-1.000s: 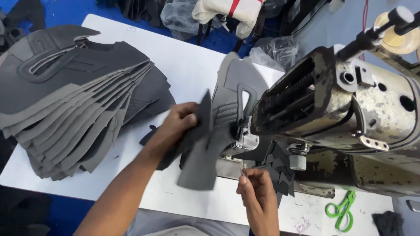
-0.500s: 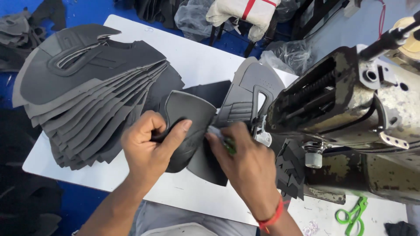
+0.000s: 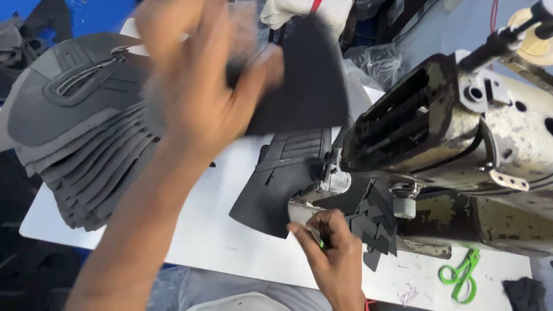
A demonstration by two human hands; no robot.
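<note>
The blurred left hand is pinching a flat dark grey fabric panel that is jutting rightward from its fingers; the right hand is closing around a small green-tipped tool.

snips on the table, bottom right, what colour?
Bright green snips, lying on the white table; head view.

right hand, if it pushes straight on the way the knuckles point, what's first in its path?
Probably the dark panel lying under the sewing machine head. The right hand points up-left toward that panel's lower edge, nearly touching; depth is unclear.
</note>
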